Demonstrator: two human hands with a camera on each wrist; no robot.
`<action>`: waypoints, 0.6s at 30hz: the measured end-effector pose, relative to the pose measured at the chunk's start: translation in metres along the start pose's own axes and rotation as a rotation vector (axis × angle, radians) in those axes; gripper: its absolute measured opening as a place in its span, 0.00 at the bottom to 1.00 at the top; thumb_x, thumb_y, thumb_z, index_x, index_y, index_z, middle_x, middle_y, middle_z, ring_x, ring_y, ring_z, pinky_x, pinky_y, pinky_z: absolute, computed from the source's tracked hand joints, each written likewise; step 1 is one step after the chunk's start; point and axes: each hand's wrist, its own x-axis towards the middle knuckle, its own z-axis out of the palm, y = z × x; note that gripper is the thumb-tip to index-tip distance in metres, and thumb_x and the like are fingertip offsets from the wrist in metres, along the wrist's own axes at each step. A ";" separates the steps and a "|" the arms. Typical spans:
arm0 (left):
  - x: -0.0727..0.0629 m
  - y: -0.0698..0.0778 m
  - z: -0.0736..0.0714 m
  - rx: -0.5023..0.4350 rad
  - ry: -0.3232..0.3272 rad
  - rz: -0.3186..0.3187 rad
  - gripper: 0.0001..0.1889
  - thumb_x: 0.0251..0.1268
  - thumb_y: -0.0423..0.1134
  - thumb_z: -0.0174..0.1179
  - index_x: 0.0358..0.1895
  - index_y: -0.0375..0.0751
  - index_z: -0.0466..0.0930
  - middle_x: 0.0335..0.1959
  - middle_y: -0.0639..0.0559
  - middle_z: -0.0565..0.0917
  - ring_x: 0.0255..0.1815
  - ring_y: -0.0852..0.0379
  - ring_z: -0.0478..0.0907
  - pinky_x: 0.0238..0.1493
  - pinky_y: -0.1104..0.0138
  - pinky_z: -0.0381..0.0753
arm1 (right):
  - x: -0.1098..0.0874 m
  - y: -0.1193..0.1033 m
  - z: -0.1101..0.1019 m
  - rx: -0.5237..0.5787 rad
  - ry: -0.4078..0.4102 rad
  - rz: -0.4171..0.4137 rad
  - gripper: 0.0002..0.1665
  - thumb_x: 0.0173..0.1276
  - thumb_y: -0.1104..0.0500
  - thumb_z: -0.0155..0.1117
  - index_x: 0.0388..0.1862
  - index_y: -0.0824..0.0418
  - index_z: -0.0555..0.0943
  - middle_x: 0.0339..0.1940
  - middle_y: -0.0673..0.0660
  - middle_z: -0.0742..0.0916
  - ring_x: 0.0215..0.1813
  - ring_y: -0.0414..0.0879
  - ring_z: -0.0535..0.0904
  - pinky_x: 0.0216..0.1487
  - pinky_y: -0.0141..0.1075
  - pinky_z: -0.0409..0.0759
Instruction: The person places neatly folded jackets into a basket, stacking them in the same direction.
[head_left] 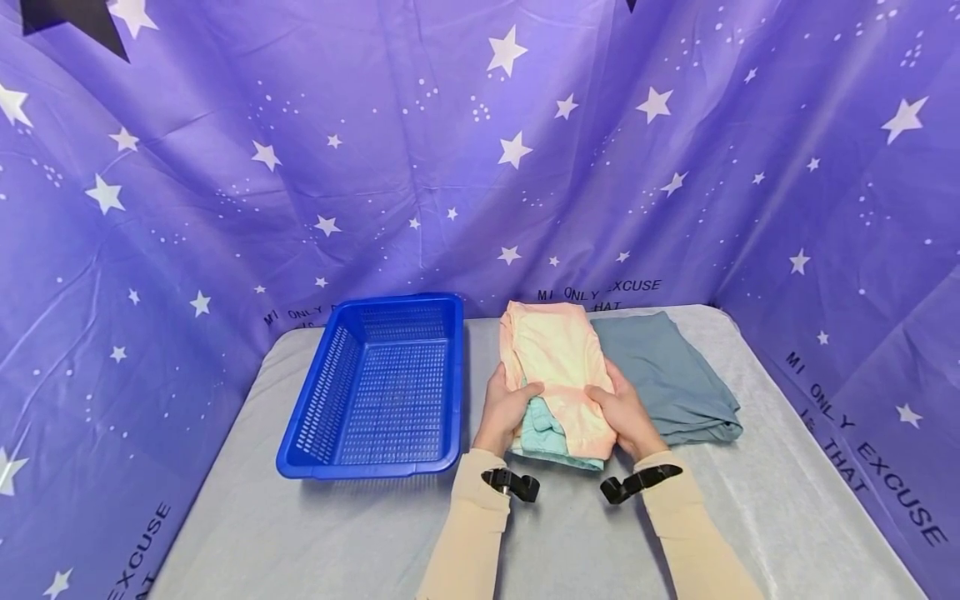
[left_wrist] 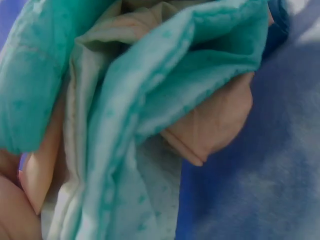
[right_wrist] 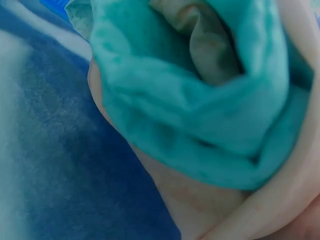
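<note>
Both hands grip a folded pink garment (head_left: 558, 350) with teal cloth (head_left: 542, 429) showing at its near end; its exact kind cannot be told. My left hand (head_left: 501, 412) holds the left edge, thumb on top. On the opposite edge, my right hand (head_left: 628, 417) has its thumb on the pink cloth and its other fingers mostly hidden. Close up in the left wrist view, speckled teal layers (left_wrist: 117, 105) fold around paler cloth. The right wrist view shows a looped teal fold (right_wrist: 190, 130) with pale cloth inside it.
Left of the hands stands a blue perforated plastic basket (head_left: 457, 400) with nothing in it. A folded grey-blue cloth (head_left: 667, 375) lies to the right, partly behind the right hand. Everything is on a pale covered table (head_left: 337, 542), with purple star-patterned curtains (head_left: 420, 167) around it.
</note>
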 end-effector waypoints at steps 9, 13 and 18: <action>-0.012 0.033 -0.003 0.071 0.015 0.027 0.35 0.63 0.33 0.67 0.74 0.46 0.67 0.62 0.49 0.80 0.60 0.55 0.78 0.67 0.58 0.75 | -0.007 -0.022 0.003 0.005 -0.031 -0.084 0.43 0.79 0.66 0.50 0.86 0.50 0.48 0.83 0.60 0.62 0.70 0.48 0.68 0.56 0.20 0.73; -0.016 0.050 -0.006 0.063 -0.001 0.044 0.34 0.64 0.32 0.66 0.73 0.45 0.67 0.62 0.48 0.80 0.59 0.54 0.78 0.67 0.58 0.76 | -0.008 -0.033 0.005 0.017 -0.049 -0.115 0.42 0.79 0.65 0.51 0.86 0.51 0.49 0.82 0.60 0.63 0.65 0.41 0.70 0.56 0.20 0.74; -0.020 0.067 -0.012 0.087 -0.016 0.057 0.38 0.66 0.31 0.64 0.78 0.43 0.60 0.71 0.45 0.74 0.69 0.50 0.73 0.72 0.55 0.72 | -0.008 -0.045 0.010 0.019 -0.073 -0.169 0.42 0.78 0.65 0.53 0.86 0.50 0.50 0.82 0.59 0.64 0.68 0.42 0.69 0.59 0.21 0.74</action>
